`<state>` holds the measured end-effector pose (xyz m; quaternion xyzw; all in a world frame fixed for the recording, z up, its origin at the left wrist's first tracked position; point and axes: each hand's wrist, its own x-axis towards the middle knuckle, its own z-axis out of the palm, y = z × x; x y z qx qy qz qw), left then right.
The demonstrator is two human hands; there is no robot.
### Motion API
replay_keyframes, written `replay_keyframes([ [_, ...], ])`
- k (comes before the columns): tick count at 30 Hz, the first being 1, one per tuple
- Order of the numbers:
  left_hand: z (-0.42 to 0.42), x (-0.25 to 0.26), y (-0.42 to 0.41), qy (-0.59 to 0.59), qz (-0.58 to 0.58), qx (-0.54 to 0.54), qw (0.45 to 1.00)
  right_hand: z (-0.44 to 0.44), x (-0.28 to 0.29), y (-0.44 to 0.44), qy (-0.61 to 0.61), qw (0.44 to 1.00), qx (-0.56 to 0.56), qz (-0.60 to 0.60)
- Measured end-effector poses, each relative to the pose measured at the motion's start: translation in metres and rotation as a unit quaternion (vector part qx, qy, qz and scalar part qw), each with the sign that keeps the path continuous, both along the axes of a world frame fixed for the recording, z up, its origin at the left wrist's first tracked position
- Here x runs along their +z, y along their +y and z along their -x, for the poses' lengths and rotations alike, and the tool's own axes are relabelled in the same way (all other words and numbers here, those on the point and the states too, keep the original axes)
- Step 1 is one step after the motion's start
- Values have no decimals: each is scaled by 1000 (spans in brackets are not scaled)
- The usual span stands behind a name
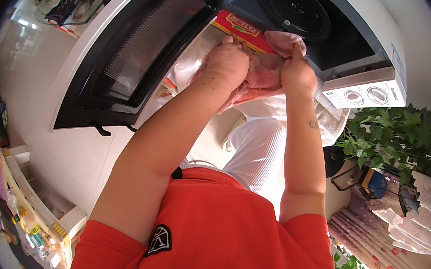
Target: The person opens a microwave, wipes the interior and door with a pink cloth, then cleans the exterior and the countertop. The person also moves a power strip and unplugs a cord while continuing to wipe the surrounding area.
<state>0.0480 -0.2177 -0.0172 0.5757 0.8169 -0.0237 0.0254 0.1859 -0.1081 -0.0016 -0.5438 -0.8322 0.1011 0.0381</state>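
Note:
A pink cloth [264, 78] hangs bunched between my two hands at the front of an open microwave oven [351, 50]. My left hand [229, 60] grips its left part, with the fingertips beside a red box or packet [241, 25] that bears writing. My right hand [299, 75] pinches the cloth's right part, and a folded flap of it sticks up past the forefinger. Inside the oven lies a dark round turntable [295, 9]. The oven's door [141, 48] stands wide open to the left of my hands.
The control panel with two knobs [366, 92] faces me at the right. A white cloth [329, 124] hangs below it. Leafy vines [400, 137] spread at the right. A cluttered shelf [35, 225] is at the lower left, above the tiled floor [64, 148].

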Motion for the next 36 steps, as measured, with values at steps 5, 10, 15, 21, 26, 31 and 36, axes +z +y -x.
replay_keyframes([
  [5,-6,0,-1,6,-7,-7,1000,8,-7,1,45,999,-6,7],
  [10,-4,-7,1,34,0,-17,999,64,4,-10,132,984,116,13],
  [15,-14,22,-2,-33,28,26,999,61,-1,-12,144,985,92,19],
  [21,-3,-16,0,20,-53,8,998,-19,0,1,29,997,-64,30],
  [26,-19,15,6,-38,-73,-30,996,-53,-4,11,69,991,-112,-4],
  [31,-12,-1,20,-123,-34,57,990,-25,9,27,71,997,-19,21],
  [36,-15,17,23,-110,35,25,993,-16,12,61,90,992,40,82],
])
